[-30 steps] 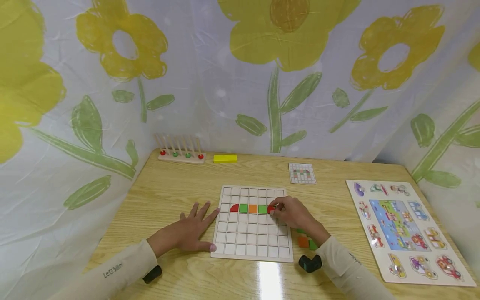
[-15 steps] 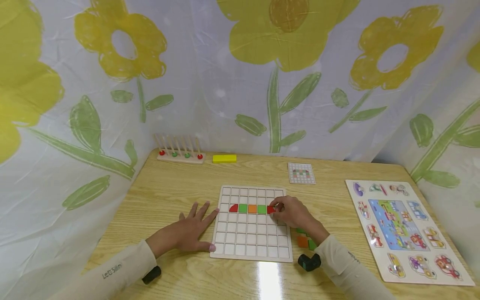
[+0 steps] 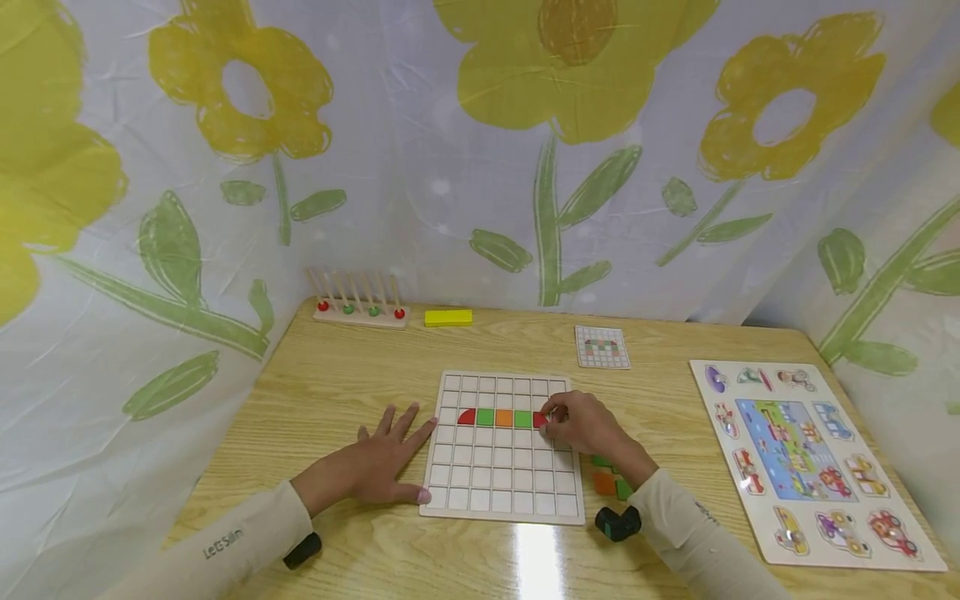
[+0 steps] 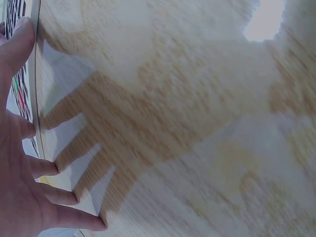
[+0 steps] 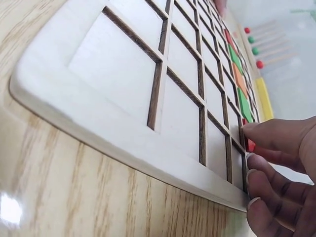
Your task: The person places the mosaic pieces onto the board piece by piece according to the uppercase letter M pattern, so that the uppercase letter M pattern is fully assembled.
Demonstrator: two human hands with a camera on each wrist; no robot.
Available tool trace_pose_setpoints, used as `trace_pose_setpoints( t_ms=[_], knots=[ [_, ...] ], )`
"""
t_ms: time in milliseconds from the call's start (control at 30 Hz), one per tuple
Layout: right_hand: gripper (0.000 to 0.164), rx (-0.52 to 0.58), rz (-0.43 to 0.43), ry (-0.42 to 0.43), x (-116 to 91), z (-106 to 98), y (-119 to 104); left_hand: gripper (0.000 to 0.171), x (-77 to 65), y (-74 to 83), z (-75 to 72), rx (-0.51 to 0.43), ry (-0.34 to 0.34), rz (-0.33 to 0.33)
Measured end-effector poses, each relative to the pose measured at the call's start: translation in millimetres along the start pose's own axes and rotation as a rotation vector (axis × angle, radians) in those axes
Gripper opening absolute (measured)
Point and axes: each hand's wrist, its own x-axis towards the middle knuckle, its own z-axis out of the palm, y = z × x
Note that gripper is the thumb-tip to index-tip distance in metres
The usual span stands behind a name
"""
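A white grid board (image 3: pixel 502 477) lies on the table between my hands. In one row sit a red rounded piece (image 3: pixel 467 417), a green square (image 3: pixel 485 417), an orange square (image 3: pixel 504 417) and a second green square (image 3: pixel 522 418). At the right end of that row my right hand (image 3: pixel 588 429) pinches a red piece (image 5: pixel 251 146) between thumb and fingers; the fingers partly cover it. My left hand (image 3: pixel 375 467) rests with spread fingers at the board's left side, its thumb and a finger at the edge. The left wrist view shows those fingertips on the tabletop.
Loose green and orange pieces (image 3: pixel 604 483) lie beside the board, partly under my right forearm. A small pattern card (image 3: pixel 603 347), a yellow block (image 3: pixel 448 318) and a peg stand (image 3: pixel 360 314) are at the back. A picture puzzle (image 3: pixel 813 467) lies on the right.
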Motion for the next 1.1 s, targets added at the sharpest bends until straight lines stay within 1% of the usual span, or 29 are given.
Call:
trace_pose_setpoints(
  t_ms=[233,400,533,700,867,1100],
  knots=[
    [0.014,-0.007,0.005,0.001,0.2,0.0,-0.9,0.107,0.5,-1.3,0.4,0.008,0.007,-0.005],
    [0.015,-0.011,0.013,0.004,-1.0,-1.5,-2.0,0.107,0.9,-1.9,0.5,0.006,0.012,-0.002],
    [0.016,0.013,0.01,0.024,-3.6,-5.2,-1.4,0.107,1.1,-1.7,1.1,0.007,0.011,-0.002],
    [0.016,0.049,-0.051,0.06,-8.8,-11.0,3.8,0.107,1.2,-1.4,1.2,0.009,0.011,-0.004],
    [0.018,0.087,-0.1,0.078,-14.2,-15.9,10.6,0.107,1.5,-1.2,0.7,0.01,0.012,-0.005],
    [0.02,0.1,-0.177,0.108,-21.4,-25.8,21.7,0.108,2.6,-2.4,2.0,0.003,0.003,-0.018]
  ],
)
